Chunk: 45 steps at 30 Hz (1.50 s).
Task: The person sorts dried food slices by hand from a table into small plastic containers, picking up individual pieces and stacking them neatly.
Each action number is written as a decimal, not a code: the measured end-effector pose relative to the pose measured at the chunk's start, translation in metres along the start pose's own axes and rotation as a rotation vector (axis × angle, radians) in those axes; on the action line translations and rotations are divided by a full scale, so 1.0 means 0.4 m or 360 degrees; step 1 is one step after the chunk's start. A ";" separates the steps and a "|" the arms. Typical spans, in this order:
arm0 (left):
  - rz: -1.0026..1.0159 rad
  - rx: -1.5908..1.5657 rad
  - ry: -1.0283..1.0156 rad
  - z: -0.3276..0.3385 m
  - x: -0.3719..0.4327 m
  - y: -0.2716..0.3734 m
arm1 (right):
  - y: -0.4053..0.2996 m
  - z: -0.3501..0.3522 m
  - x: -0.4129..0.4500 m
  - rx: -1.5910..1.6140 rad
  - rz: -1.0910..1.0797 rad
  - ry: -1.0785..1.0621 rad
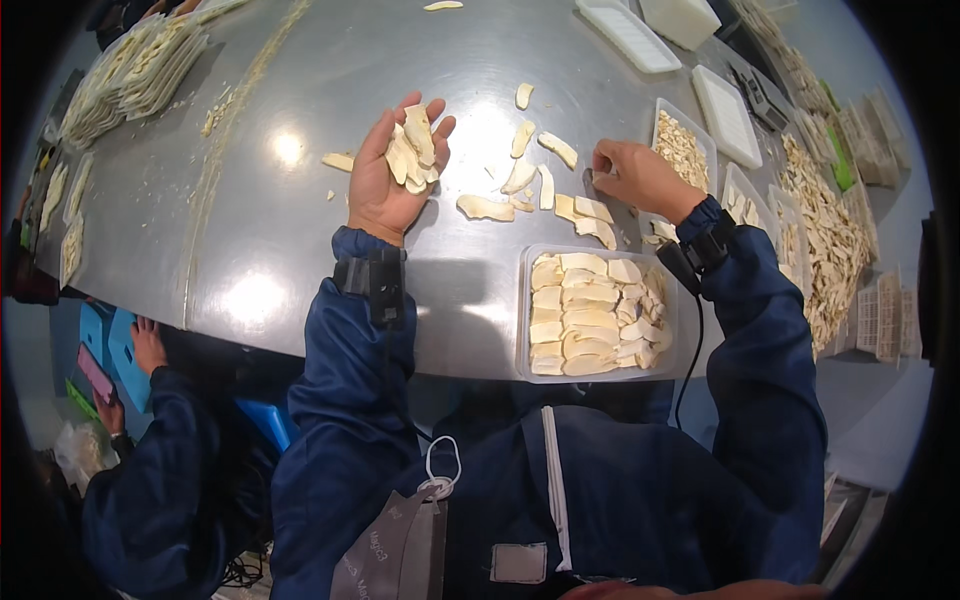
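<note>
My left hand [390, 169], palm up over the metal table, cups several pale dried slices [412, 150] that look like mushroom. My right hand [637, 174] is low over the table with thumb and fingertips drawn together; whether a piece is between them I cannot tell. Loose slices [546, 187] lie scattered between the two hands. Nearer my body, a clear plastic tray [523, 315] holds slices laid in overlapping rows [589, 315], neat at the left and more jumbled at the right.
Right of my right hand are a tray of small chips [679, 142], white trays [727, 116], a weighing scale [761, 97] and a large heap of slices [832, 240]. Stacked filled trays [135, 75] stand far left. Beside me, another person [165, 450] holds a phone [97, 371].
</note>
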<state>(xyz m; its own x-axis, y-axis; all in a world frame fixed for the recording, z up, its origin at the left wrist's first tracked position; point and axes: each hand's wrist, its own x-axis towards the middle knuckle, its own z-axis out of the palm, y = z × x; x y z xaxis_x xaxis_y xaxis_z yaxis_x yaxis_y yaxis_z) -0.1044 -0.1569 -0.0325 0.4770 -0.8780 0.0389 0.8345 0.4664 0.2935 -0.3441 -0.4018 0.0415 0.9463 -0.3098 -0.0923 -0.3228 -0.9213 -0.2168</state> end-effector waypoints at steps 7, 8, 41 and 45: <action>-0.0073 0.0065 0.0037 -0.012 0.000 -0.001 | -0.032 -0.036 0.016 0.0390 0.0177 -0.0154; -0.0072 0.0122 0.0076 -0.007 -0.002 -0.006 | -0.031 -0.038 0.020 0.0641 0.0289 -0.0194; 0.0373 0.1609 0.0216 0.087 -0.015 -0.070 | -0.178 0.003 0.094 0.1313 0.0220 0.0025; 0.0399 0.1610 0.0269 0.089 -0.016 -0.071 | -0.168 0.025 0.095 0.0969 -0.0086 0.0423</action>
<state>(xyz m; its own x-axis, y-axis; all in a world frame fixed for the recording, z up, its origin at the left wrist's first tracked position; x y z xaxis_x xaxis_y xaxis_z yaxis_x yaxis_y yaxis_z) -0.1410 -0.1681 -0.0068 0.7009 -0.7065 0.0980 0.1250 0.2569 0.9583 -0.2867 -0.3493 0.0430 0.9086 -0.3858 0.1599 -0.1532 -0.6641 -0.7318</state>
